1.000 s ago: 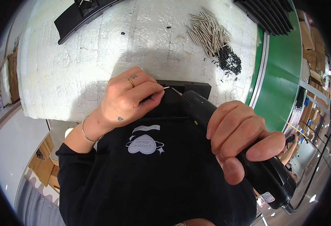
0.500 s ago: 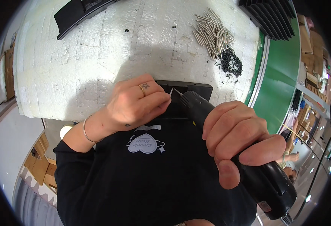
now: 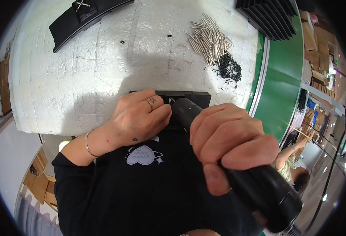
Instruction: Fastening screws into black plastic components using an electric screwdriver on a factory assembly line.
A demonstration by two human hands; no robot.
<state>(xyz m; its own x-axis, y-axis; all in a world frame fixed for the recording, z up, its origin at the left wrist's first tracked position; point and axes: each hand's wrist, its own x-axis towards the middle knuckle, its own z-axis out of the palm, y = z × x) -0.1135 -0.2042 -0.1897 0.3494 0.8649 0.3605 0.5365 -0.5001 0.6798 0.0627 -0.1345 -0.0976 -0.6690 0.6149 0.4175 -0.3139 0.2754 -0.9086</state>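
My right hand (image 3: pixel 236 137) wraps round a black electric screwdriver (image 3: pixel 259 192), whose nose points at a long black part (image 3: pixel 198 95) close against my body. My left hand (image 3: pixel 141 114) is closed beside that nose, over the same part. Between its thumb and forefinger is a thin metal pin (image 3: pixel 170 101), of which only a short length shows. The screwdriver's nose and my fingers hide the bit's tip and most of the black part.
White foam sheeting (image 3: pixel 63 78) covers the table. On it lie a pile of metal pins (image 3: pixel 210 39), a heap of small black screws (image 3: pixel 230 67) and another black part (image 3: pixel 78 23). Black parts are stacked (image 3: pixel 267 17) at the far right, beside a green surface (image 3: pixel 281 74). Another person (image 3: pixel 291 161) is beyond.
The screwdriver has moved left and its nose is closer to my left fingers. The whole view has shifted a little, with the piles further left in it.
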